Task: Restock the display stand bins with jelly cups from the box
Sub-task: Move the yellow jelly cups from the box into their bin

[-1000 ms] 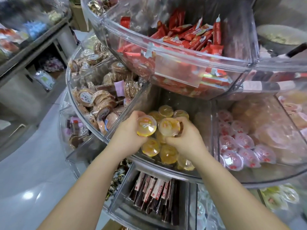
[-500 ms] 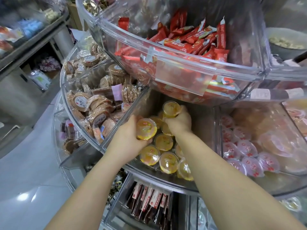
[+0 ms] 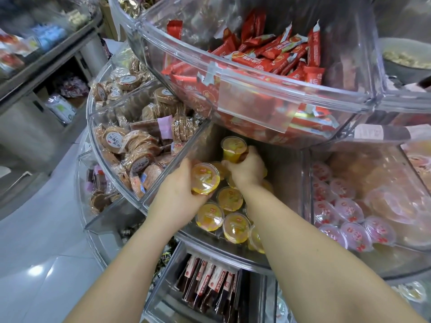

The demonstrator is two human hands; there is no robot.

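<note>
A shop with a pale shiny floor [image 3: 35,248] holds a round clear plastic stand [image 3: 112,159] with bins stacked in rings.

The left hand [image 3: 179,194] is curled around a yellow jelly cup [image 3: 205,178], tipped so its clear lid faces up. It is over the left front part of the middle bin [image 3: 186,150]. The right hand [image 3: 247,169] is deeper in the same bin, with its fingers wrapped around another yellow cup [image 3: 233,149] that stands upright. More yellow cups [image 3: 231,215] sit in rows at the front of the bin, touching each other. Their lids have a small red mark, too tiny to read.

The back of this bin, past the right hand, is bare, and so is its right side. The big bin above hangs low over both hands, so there is little room on top. A clear wall stands close on each side.

To the right, cups with red and white lids [image 3: 345,213] fill the next bin. To the left are round wrapped cookies [image 3: 137,148] with white labels and writing I cannot read. Above are red snack bars [image 3: 275,57]. Below are dark packs [image 3: 207,285] with writing too small to read.
</note>
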